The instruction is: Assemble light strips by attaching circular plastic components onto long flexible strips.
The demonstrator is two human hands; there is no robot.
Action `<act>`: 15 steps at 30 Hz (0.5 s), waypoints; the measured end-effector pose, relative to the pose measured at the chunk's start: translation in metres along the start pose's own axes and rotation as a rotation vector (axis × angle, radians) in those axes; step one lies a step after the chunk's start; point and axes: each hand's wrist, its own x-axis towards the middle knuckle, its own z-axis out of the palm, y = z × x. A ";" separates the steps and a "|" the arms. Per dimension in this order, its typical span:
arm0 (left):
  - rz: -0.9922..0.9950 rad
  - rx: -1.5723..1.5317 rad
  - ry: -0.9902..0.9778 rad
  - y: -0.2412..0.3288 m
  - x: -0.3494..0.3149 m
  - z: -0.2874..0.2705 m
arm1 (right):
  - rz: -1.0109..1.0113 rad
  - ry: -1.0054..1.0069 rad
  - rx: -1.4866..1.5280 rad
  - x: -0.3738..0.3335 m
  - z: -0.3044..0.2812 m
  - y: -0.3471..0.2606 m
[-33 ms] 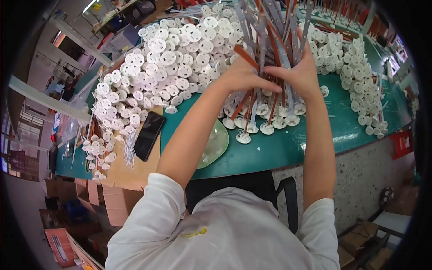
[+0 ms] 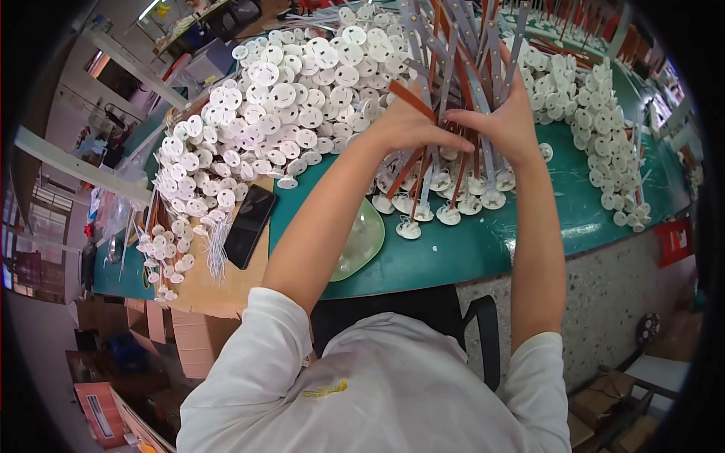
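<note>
A bundle of LED strips (image 2: 447,79), grey with small dots on one side and brown-orange on the other, stands between my hands. My left hand (image 2: 408,124) closes around its left side, and my right hand (image 2: 504,124) wraps its right side, thumbs towards each other. Most fingertips are hidden behind the strips. Below my hands the strips fan out to white round discs (image 2: 448,215) that rest on the green table (image 2: 468,253). One brown-orange strip (image 2: 412,100) slants out across my left hand.
A large heap of white discs (image 2: 279,98) covers the table's left and back. Another heap (image 2: 604,143) lines the right. Left of my forearm a black phone (image 2: 251,226) lies on cardboard (image 2: 208,291). A greenish translucent bowl (image 2: 361,245) is partly behind that forearm.
The upper ends of the strips have shifted slightly and spread a little to the right. Both hands stay around the bundle in almost the same place.
</note>
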 end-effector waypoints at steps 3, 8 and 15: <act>0.079 0.103 0.076 -0.005 0.006 0.003 | -0.005 -0.059 0.107 0.003 0.005 -0.014; 0.190 -0.200 0.158 -0.005 0.018 0.010 | 0.067 -0.111 -0.136 0.016 -0.008 -0.027; -0.152 -0.458 0.091 -0.041 0.033 0.004 | 0.271 -0.138 -0.152 0.046 0.013 -0.037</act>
